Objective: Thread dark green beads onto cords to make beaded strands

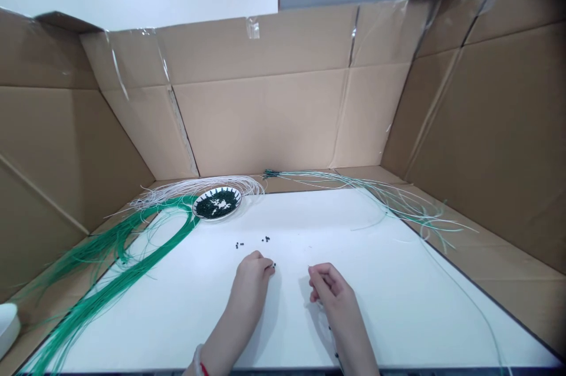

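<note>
My left hand point(255, 273) is over the middle of the white board, its thumb and forefinger pinched on a small dark bead point(274, 265). To its right, my right hand point(327, 287) has thumb and forefinger pressed together; a tiny pale tip shows there, too small to name. A thin strand with dark beads point(336, 355) hangs below my right hand, partly hidden by the wrist. Two small groups of dark beads, one point(239, 244) and another point(266, 239), lie just beyond my left hand.
A patterned dish point(217, 217) of dark green beads stands at the back left of the white board point(300, 217). Green strands point(145, 270) curve along the left, white strands point(177, 188) behind them. Tied pale strands point(354, 178) stretch across the back right. Cardboard walls point(265, 122) surround the board.
</note>
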A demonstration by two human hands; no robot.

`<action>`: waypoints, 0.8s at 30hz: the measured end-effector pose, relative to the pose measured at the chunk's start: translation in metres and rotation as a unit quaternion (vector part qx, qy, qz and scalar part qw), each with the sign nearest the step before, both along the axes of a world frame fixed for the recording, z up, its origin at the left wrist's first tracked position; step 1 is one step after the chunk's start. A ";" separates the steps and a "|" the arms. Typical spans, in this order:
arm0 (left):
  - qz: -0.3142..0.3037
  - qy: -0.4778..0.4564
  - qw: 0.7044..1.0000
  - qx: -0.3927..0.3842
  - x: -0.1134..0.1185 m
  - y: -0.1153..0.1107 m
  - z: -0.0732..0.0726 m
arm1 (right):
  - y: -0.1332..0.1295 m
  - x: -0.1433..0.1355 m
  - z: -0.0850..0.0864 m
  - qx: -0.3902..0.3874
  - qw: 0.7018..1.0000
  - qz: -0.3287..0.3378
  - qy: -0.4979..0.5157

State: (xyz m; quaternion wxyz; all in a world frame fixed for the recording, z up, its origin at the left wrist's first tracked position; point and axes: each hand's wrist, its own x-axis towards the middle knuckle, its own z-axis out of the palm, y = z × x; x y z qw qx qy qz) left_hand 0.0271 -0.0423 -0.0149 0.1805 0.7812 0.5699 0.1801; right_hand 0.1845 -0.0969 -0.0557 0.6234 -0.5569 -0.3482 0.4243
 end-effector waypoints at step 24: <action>-0.020 0.044 0.999 0.022 0.001 0.012 -0.005 | -0.005 -0.002 0.002 0.043 0.999 0.030 0.011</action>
